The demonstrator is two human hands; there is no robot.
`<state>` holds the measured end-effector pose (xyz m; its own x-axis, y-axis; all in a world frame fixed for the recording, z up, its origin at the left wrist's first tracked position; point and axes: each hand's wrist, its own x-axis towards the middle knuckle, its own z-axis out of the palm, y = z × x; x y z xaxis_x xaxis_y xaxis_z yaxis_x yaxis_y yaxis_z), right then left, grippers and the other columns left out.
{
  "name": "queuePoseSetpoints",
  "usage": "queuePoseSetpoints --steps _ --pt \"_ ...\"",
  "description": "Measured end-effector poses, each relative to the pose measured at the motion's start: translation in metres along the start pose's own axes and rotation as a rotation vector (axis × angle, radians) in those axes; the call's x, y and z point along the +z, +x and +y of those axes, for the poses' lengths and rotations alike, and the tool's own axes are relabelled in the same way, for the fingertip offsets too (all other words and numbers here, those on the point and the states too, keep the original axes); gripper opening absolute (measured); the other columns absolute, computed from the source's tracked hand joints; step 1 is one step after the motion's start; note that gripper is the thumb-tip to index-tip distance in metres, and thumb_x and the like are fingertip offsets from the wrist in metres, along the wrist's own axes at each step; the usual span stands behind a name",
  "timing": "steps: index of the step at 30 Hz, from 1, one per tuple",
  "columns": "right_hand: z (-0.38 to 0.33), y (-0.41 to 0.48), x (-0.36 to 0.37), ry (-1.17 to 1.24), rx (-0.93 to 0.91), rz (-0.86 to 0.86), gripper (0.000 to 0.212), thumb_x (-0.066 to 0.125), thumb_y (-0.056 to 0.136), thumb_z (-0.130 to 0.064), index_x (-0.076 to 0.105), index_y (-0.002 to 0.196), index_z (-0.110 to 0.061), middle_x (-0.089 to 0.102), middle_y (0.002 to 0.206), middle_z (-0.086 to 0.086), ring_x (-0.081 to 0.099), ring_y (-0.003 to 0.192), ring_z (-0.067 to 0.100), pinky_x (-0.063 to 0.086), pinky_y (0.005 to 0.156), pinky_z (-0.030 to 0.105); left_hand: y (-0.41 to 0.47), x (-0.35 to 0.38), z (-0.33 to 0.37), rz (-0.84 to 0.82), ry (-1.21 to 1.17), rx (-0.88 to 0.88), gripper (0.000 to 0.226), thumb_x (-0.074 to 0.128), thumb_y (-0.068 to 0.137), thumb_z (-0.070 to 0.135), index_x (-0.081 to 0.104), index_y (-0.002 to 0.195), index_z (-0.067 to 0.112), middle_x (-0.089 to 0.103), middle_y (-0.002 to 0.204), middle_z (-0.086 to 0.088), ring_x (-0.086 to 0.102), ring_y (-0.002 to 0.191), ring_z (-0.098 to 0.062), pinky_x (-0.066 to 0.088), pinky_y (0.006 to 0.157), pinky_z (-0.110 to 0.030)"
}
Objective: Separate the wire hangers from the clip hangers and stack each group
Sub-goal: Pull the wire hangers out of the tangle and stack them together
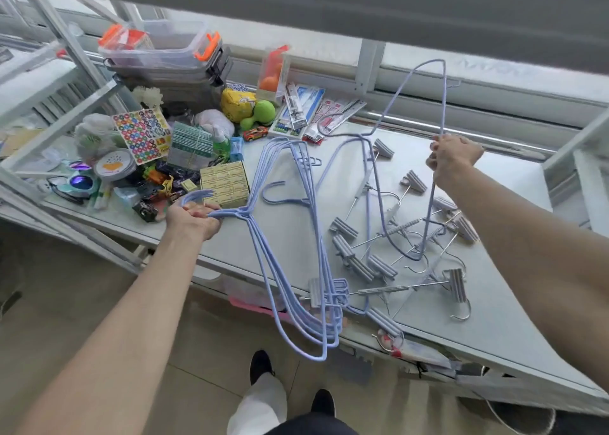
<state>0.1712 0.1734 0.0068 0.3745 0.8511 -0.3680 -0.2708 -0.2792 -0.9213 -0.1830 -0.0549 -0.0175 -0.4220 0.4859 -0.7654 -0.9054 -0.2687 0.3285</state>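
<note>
While left hand (pixel 194 219) grips thin looped wire hangers (pixel 290 253), right hand (pixel 453 158) grips another.

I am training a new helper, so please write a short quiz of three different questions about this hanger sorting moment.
1. True or false: the left hand grips a bundle of blue wire hangers at their necks.
2. What does the right hand hold? A) a clip hanger B) one blue wire hanger C) nothing
3. Fill in: the grey clip hangers lie in a loose pile on the ____.

Key: 1 true. 2 B, the single blue wire hanger, lifted above the pile. 3 table.
</note>
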Motion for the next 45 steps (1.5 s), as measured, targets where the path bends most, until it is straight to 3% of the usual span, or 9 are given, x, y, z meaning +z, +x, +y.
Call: queuePoseSetpoints --steps 4,9,15,21,28,34,38,43,45 --pt "0.006 -0.014 0.006 0.003 0.185 -0.154 0.035 0.032 0.096 0.004 0.053 0.07 -0.005 0.039 0.053 0.001 0.025 0.025 0.004 0.018 0.029 0.013 -0.01 0.001 -0.012 -0.085 0.015 0.021 0.077 0.029 0.1 0.017 0.035 0.024 0.01 0.018 0.03 0.004 0.02 0.029 -0.013 0.032 0.051 -0.018" --pt "0.044 -0.065 0.03 -0.014 0.36 -0.44 0.035 0.023 0.102 -0.001 0.05 0.079 -0.003 0.039 0.04 -0.004 0.024 0.026 0.002 0.017 0.025 0.013 -0.006 0.0 -0.016 -0.073 -0.036 -0.021 0.052 0.037 0.099 0.02 0.029 0.048 0.018 0.023 0.033 0.006 0.025 0.032 -0.012 0.036 0.055 -0.02" --pt "0.083 -0.122 0.055 -0.106 0.426 -0.586 0.034 0.025 0.1 0.001 0.049 0.076 -0.003 0.037 0.046 -0.001 0.023 0.025 0.001 0.017 0.025 0.011 -0.001 -0.004 -0.016 -0.112 -0.022 -0.024 0.056 0.038 0.099 0.027 0.032 0.044 0.019 0.029 0.036 0.005 0.032 0.035 -0.009 0.038 0.058 -0.019" --pt "0.113 -0.144 0.067 -0.324 0.237 -0.531 0.034 0.035 0.093 0.004 0.05 0.064 -0.004 0.044 0.056 0.007 0.031 0.029 0.008 0.022 0.034 0.009 -0.007 -0.006 -0.016 -0.106 -0.094 -0.057 0.044 0.042 0.099 0.025 0.051 0.058 0.015 0.054 0.041 0.0 0.052 0.057 -0.013 0.045 0.06 -0.025" --pt "0.124 -0.139 0.065 -0.714 -0.093 -0.375 0.027 0.043 0.069 -0.009 0.061 0.076 0.01 0.066 0.079 0.025 0.064 0.056 0.035 0.058 0.053 0.045 -0.016 -0.002 -0.016 -0.096 0.012 -0.02 0.04 0.043 0.092 0.027 0.044 0.053 0.018 0.047 0.04 0.004 0.048 0.047 -0.012 0.042 0.067 -0.023" --pt "0.106 -0.164 0.064 -1.166 -0.427 -0.382 0.023 0.049 0.084 -0.011 0.062 0.098 0.0 0.062 0.105 0.021 0.06 0.097 0.04 0.044 0.075 0.036 -0.019 0.007 -0.016 0.136 0.145 0.007 0.044 0.048 0.09 0.029 0.026 0.053 0.019 0.025 0.034 0.002 0.03 0.05 -0.016 0.042 0.072 -0.022" --pt "0.102 -0.159 0.069 -1.267 -0.539 -0.394 0.027 0.046 0.086 -0.013 0.063 0.1 0.0 0.062 0.107 0.021 0.059 0.099 0.041 0.046 0.078 0.038 -0.02 0.01 -0.015 0.205 0.154 0.013 0.04 0.042 0.091 0.025 0.025 0.056 0.018 0.018 0.036 0.001 0.022 0.05 -0.017 0.038 0.069 -0.028" --pt "0.095 -0.135 0.072 -1.232 -0.507 -0.395 0.032 0.04 0.085 -0.009 0.058 0.109 0.002 0.055 0.115 0.022 0.055 0.107 0.04 0.046 0.086 0.043 -0.023 0.01 -0.006 0.212 0.194 -0.023 0.024 0.037 0.09 0.02 0.038 0.066 0.016 0.038 0.055 -0.001 0.035 0.054 -0.018 0.047 0.069 -0.027" --pt "0.091 -0.122 0.074 -1.266 -0.549 -0.433 0.034 0.044 0.085 -0.005 0.05 0.118 0.001 0.053 0.121 0.021 0.053 0.112 0.039 0.045 0.089 0.044 -0.031 0.012 -0.003 0.178 0.206 -0.024 0.03 0.032 0.095 0.018 0.04 0.066 0.012 0.044 0.043 -0.006 0.041 0.053 -0.017 0.05 0.063 -0.028"
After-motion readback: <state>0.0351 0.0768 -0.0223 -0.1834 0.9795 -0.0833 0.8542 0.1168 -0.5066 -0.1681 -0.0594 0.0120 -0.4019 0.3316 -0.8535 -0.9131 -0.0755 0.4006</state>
